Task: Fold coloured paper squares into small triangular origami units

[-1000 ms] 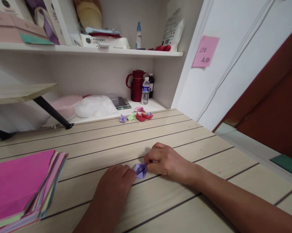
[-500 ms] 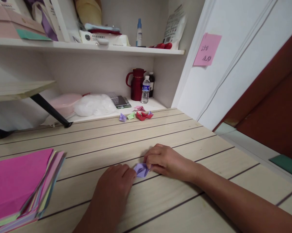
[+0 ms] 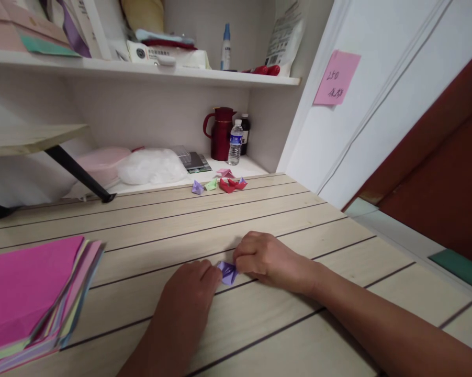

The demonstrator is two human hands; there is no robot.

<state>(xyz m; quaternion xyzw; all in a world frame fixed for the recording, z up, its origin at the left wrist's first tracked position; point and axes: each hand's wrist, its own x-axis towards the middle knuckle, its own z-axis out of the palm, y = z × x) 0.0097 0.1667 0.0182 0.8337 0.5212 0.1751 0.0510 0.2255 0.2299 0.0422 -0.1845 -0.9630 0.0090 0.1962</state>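
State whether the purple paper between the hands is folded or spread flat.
Folded: the purple paper shows creases and small angled faces.

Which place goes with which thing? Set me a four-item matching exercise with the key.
1. nearest purple folded paper
2. stack of coloured paper
3. clear water bottle
4. pink sticky note

A. on the striped tabletop, left of the left hand
B. on a white upright surface
C. between the left hand and right hand
D. beside the dark red jug

Pairs: 1-C, 2-A, 3-D, 4-B
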